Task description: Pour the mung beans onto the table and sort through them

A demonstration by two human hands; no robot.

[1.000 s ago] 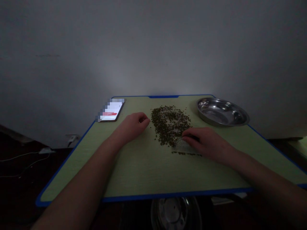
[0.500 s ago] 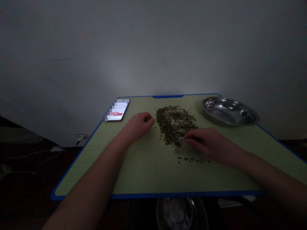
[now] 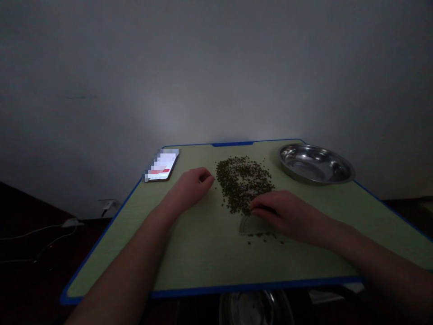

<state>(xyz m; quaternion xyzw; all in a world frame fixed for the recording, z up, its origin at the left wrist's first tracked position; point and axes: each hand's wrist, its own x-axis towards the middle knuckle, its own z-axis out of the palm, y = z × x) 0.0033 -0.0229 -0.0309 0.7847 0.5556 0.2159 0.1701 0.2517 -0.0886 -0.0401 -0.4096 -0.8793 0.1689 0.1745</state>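
One head-worn view — close above the table [image 3: 203, 253], facing forward and down.

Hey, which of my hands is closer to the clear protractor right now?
Your right hand: its fingertips are at the protractor, overlapping its upper edge in view. Your left hand is off to the left, beyond bare tabletop.

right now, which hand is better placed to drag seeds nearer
Likely the right hand: it holds the clear protractor near the seeds. The left hand is beside them, no tool visible.
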